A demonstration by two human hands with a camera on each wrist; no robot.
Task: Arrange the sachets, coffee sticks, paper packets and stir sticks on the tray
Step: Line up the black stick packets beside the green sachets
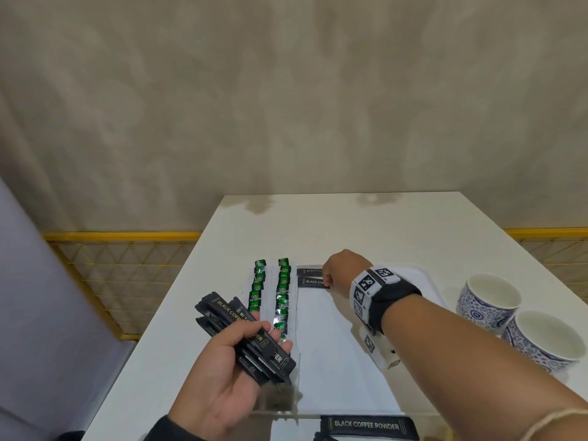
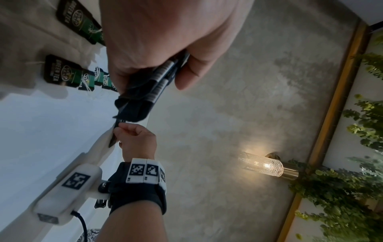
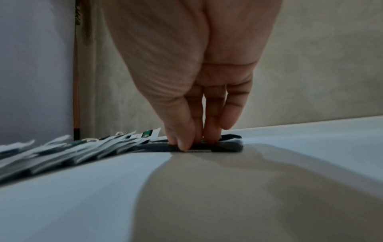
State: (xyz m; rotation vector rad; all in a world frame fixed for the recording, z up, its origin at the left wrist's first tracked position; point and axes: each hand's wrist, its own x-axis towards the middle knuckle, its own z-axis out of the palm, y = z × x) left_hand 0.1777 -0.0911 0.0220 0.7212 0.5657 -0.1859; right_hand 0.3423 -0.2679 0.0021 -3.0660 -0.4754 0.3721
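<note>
The white table carries a white tray, and just right of the right arm stand two blue-patterned cups. On the tray, left of the right hand's grip, two overlapping rows of green sachets run away from the person; the left wrist view shows "GREEN TEA" printed on them. The left hand is held over the tray's near left corner, its grip curled round a fanned bundle of black coffee sticks lettered "BLACK COFFEE POWDER". Near the table's front edge, below both hands, lies another stick with the same words. At the tray's far end, the right hand pinches, thumb against fingertips, the nearer of two placed sticks, which lie flat side by side, reading "BLACK CO".
</note>
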